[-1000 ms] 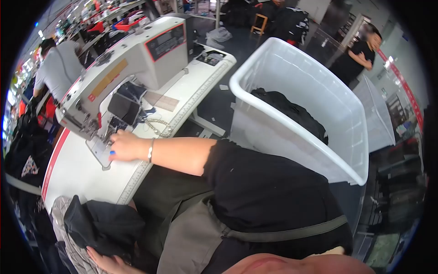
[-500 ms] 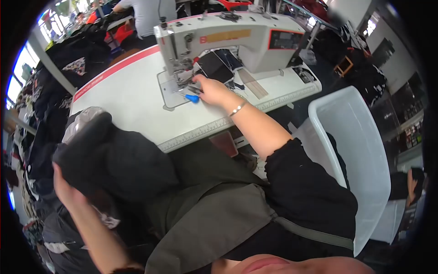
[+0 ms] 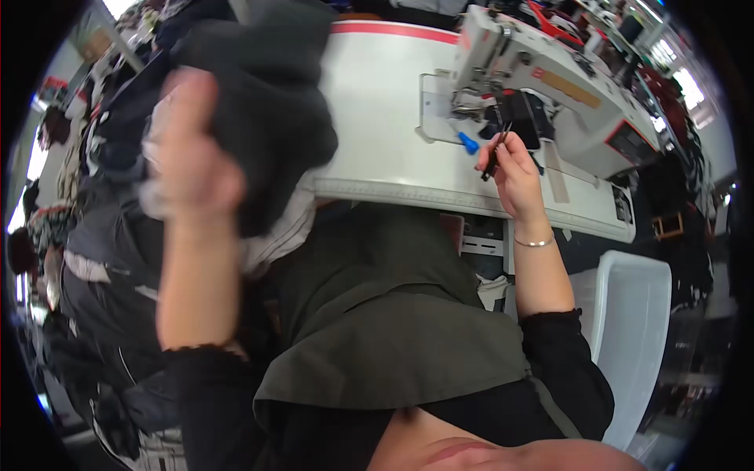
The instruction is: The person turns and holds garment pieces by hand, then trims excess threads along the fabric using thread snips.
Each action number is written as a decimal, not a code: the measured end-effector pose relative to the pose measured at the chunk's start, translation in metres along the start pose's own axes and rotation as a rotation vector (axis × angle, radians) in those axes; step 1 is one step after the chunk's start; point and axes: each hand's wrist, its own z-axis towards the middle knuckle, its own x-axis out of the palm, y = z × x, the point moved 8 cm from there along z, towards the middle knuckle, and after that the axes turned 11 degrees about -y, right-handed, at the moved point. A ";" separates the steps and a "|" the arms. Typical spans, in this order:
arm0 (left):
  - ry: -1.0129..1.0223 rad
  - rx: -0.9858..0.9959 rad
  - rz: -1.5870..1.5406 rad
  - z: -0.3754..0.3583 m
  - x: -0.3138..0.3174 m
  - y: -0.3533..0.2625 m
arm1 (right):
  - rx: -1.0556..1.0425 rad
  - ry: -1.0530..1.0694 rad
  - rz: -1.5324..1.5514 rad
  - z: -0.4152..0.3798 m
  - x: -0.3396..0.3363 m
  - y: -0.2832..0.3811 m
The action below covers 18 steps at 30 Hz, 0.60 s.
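Observation:
My left hand, smeared by motion, grips a dark grey garment raised over the left end of the sewing table. Its folds hang down beside my wrist, and a pale striped fabric shows beneath. My right hand is closed around small dark thread snips, their thin points apart and facing the sewing machine. Close to those fingers, a blue-handled tool lies by the needle plate. Behind the snips, dark cloth pieces rest on the machine bed.
The white sewing table has a ruler strip along its front edge. A pale plastic bin stands to my right. Heaps of dark garments fill the left side. A red item sits behind the machine.
My left hand has lifted the dark garment up and to the right, over the table's left end. My right hand has drawn back from the needle area with the snips. The view has shifted left.

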 end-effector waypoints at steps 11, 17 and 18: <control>-0.328 -0.224 0.107 -0.027 -0.081 0.117 | -0.745 0.334 0.296 -0.084 0.084 0.186; -0.618 -0.089 0.130 0.082 -0.024 0.019 | -1.133 0.366 0.199 -0.129 0.093 0.261; -0.672 0.146 0.246 0.092 -0.004 -0.023 | -1.163 0.345 0.184 -0.135 0.091 0.266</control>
